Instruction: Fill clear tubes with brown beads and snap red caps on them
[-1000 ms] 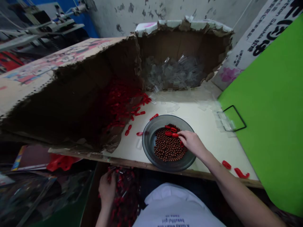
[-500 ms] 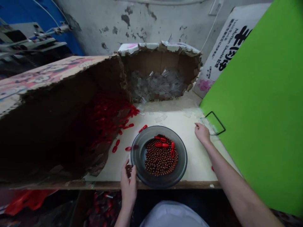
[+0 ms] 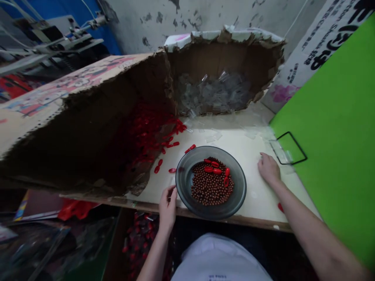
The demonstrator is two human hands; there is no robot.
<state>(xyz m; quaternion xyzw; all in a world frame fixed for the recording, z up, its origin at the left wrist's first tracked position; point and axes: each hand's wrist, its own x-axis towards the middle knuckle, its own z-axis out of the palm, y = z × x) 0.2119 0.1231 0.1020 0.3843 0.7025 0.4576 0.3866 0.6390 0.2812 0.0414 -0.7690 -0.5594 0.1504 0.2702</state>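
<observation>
A grey, see-through bowl (image 3: 182,183) stands at the table's front edge. Brown round beads (image 3: 209,189) fill its bottom, with several red plastic capsule-like pieces (image 3: 216,171) lying on top. Beside the bowl's left rim is my left hand (image 3: 167,208), its fingers curled around small dark things that look like brown beads. My right hand (image 3: 269,168) rests low over the white table to the right of the bowl. Its fingers are drawn together, and whatever they may hold is hidden. Just beyond it, clear plastic pieces (image 3: 285,156) lie near a black wire frame (image 3: 306,158).
At left, an opened cardboard box (image 3: 117,74) holds a heap of red pieces (image 3: 143,128) spilling onto the table (image 3: 249,199). Another cut box (image 3: 222,50) behind contains clear plastic pieces (image 3: 215,91). A green panel (image 3: 342,117) borders the right side. Below the table sits a container of red pieces (image 3: 137,238).
The camera view has shifted, so the scene sits further right. My left thumb has closed nearer to the fingers. My right hand has come down closer to the table and slightly towards me.
</observation>
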